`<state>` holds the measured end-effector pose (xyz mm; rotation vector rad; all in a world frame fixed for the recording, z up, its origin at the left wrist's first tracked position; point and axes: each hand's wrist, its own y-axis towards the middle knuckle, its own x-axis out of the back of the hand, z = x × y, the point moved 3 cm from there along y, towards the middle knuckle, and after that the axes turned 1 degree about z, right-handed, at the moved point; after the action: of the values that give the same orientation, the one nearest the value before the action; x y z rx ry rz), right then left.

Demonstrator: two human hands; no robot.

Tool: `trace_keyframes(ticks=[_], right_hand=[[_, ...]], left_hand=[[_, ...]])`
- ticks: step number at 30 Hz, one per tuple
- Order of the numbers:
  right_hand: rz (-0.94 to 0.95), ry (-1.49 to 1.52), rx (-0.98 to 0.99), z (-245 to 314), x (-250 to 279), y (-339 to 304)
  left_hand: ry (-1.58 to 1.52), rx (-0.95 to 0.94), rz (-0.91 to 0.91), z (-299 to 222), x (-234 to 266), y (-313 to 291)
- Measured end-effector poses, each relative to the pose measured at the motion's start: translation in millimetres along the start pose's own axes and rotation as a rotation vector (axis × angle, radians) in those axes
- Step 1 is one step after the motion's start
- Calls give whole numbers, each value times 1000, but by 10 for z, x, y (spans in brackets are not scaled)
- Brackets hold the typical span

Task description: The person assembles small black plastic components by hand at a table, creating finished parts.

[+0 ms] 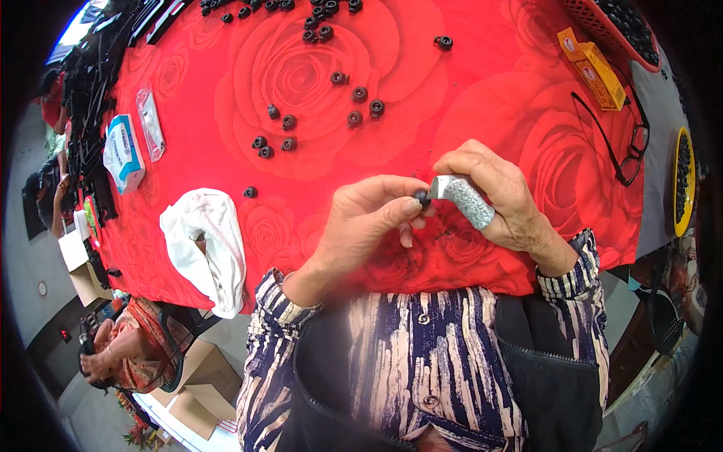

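1. Red cloth with a large rose pattern covers the counter (429,98), its straight edges bending toward the dark rim of the view
2. Beyond the counter at lower left, a seated person (143,343) in a patterned orange-red garment is near some cardboard boxes (203,392)
3. Near the front edge of the counter, the left grip (373,213) is closed, thumb and fingers pinching a small black part (422,197) just above the cloth
4. Opposite it, the right grip (501,197) is closed around a short metal tool (468,203) with a grey, speckled handle; its flat end points left and meets the black part, though whether it touches or sits just beside it I cannot tell
5. Dark specks (410,260) lie on the cloth below the two hands
6. Loose black pieces (360,94) of a like kind are scattered ahead of the hands, with more bunched at the far edge
7. Left of the left forearm lies a crumpled white cloth (181,237), and farther off a blue-and-white packet (126,154) stands next to a clear case (151,124), close to a heap of long black parts (86,143)
8. On the right are a yellow box (599,75), dark-framed glasses (637,156), a red basket (602,22) of black pieces and a yellow-rimmed tray (681,230) also filled with dark pieces
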<state>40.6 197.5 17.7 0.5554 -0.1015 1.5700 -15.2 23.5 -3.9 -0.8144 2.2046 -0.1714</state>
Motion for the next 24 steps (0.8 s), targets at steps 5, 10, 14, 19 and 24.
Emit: trace_keyframes(ticks=[5, 10, 14, 19, 24], right_hand=[[-36, -52, -41, -17, -33, -6], [-45, -101, -48, -43, -42, -30], [-24, -100, -63, -42, -35, -43], [-3, -94, -59, -30, -34, -27], [54, -91, 12, -44, -28, -11]], left_hand=[[0, 15, 0, 15, 2, 2], [12, 26, 0, 43, -5, 17], [8, 36, 7, 62, 2, 24], [11, 52, 15, 44, -4, 3], [-132, 146, 50, 101, 17, 21]])
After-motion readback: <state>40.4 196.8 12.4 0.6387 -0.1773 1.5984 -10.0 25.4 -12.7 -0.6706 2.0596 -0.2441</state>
